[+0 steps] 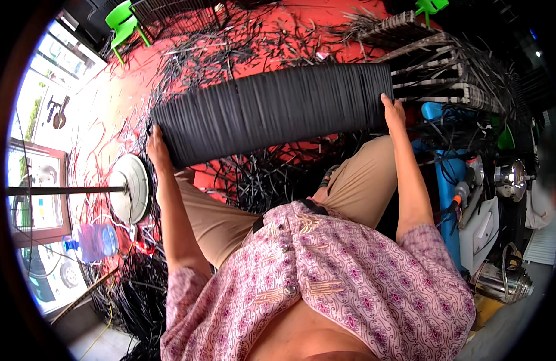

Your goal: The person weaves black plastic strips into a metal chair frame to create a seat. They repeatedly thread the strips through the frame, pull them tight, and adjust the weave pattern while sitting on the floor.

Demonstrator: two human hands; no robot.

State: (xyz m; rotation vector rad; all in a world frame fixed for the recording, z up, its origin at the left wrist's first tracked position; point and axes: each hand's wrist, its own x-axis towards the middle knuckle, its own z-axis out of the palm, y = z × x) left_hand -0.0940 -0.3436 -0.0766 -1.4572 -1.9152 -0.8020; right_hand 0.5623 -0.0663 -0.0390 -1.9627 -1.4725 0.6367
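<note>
A long black panel (272,111), closely wound with flat black strips, stretches across in front of me above my knees. Its left end sits lower than its right. My left hand (157,147) grips the left end, with the thumb along the edge and the other fingers hidden by the panel. At the right end, my right hand (393,113) holds the panel's edge, thumb up and fingers mostly out of sight. Loose black strips (263,177) lie in a tangle between my legs, just below the panel.
Black strip scraps cover much of the red floor (302,18). Woven frames (437,66) are stacked at far right. A blue bench (447,198) with tools and a metal kettle (502,281) stand on my right. On my left are a round pedestal base (136,189) and a water bottle (97,242).
</note>
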